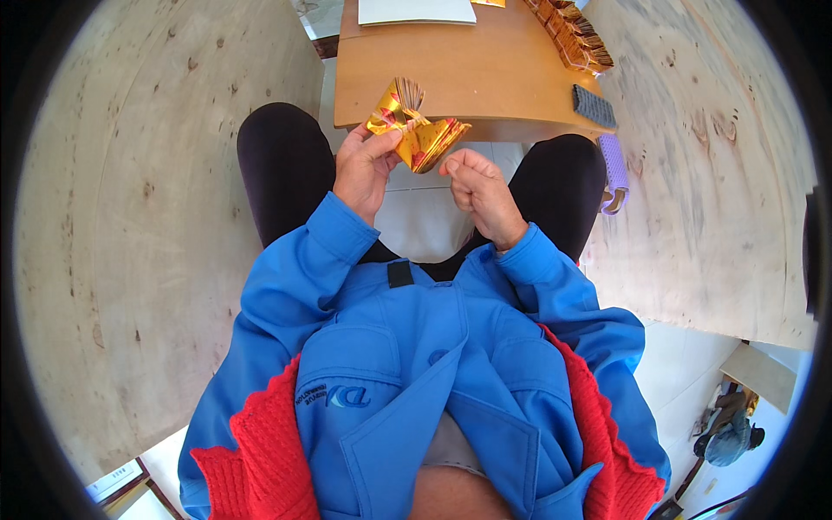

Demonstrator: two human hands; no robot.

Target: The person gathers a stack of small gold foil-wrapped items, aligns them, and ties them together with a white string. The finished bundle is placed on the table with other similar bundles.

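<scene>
My left hand [366,170] grips a bundle of folded gold foil paper [416,133], patterned in red and pinched in at its middle, where a thin pale band seems to go round it. The bundle's two ends fan out in layers, one pointing up and one to the right. Just below the right end is my right hand [480,188], its fingers curled in and the thumb against the forefinger. Whether something thin is pinched there I cannot tell. Both hands are above my lap, before the near edge of the wooden table [448,71].
A long row of folded gold-orange paper pieces [575,39] lies at the table's right edge, near a grey knitted item [594,106]. White sheets [417,12] lie at the far side. A purple knitted item [613,170] is beside my right knee. Large wooden boards [162,195] flank me.
</scene>
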